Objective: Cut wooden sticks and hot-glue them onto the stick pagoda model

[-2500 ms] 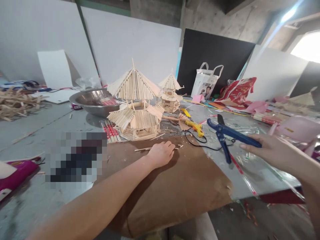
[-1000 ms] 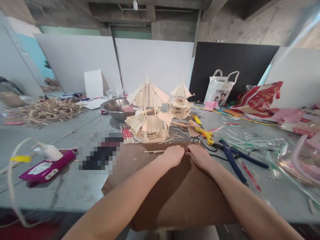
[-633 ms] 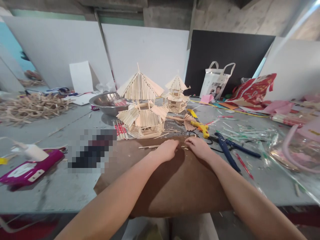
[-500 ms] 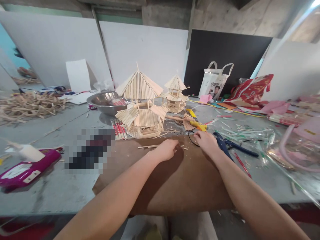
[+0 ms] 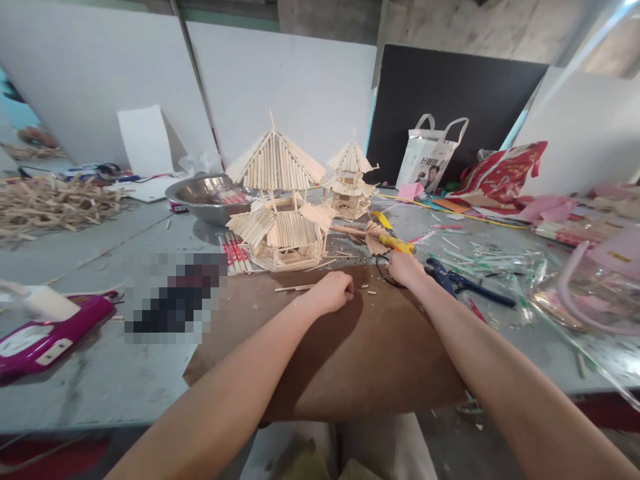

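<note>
My left hand [image 5: 334, 292] is closed over the brown board [image 5: 350, 373], its fingers curled in. What it holds, if anything, is hidden. Thin wooden sticks [image 5: 294, 288] lie beside its wrist, and short cut pieces [image 5: 371, 292] are scattered to its right. My right hand [image 5: 406, 269], its fingers curled too, is at the board's far edge against the yellow glue gun [image 5: 395, 244]; its grip cannot be made out. A black cord [image 5: 381, 269] loops beside that hand. Beyond my hands stands a two-tiered stick pavilion [image 5: 280, 227].
A smaller pavilion [image 5: 349, 180] stands behind. Blue-handled pliers [image 5: 470, 288] and plastic wrappers [image 5: 520, 267] lie right. At left are a metal bowl [image 5: 205, 203], a stick pile [image 5: 55, 207], a purple power strip [image 5: 65, 333] and a pixelated dark object [image 5: 180, 297].
My right hand has shifted slightly forward and left, closer against the glue gun. My left hand has drawn a little left and stays closed. The view has tilted slightly.
</note>
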Action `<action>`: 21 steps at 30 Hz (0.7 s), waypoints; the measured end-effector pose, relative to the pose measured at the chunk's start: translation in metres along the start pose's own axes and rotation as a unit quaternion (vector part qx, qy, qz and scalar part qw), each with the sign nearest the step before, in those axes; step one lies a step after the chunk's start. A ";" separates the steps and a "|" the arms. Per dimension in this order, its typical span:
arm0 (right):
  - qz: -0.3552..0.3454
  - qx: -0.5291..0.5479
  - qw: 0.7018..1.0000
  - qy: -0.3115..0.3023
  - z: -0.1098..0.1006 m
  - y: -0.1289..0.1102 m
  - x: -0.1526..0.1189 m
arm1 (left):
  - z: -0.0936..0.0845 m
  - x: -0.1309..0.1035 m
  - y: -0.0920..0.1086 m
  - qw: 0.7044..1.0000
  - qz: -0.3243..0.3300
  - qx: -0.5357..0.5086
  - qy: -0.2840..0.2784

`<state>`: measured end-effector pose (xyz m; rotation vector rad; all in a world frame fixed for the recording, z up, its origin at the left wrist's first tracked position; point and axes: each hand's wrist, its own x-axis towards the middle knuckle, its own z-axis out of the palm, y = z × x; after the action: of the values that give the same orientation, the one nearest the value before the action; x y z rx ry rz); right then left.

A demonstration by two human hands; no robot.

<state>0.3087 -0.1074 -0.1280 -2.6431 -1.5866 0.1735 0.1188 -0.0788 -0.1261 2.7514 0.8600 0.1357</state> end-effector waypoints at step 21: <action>-0.012 -0.003 0.999 0.030 -0.012 0.009 0.012 | 0.001 -0.001 0.000 0.997 -0.046 -0.065 0.019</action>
<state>0.3237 -0.1011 -0.1182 -2.6060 -1.6012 0.0884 0.1185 -0.0795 -0.1268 2.5914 0.9523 0.2197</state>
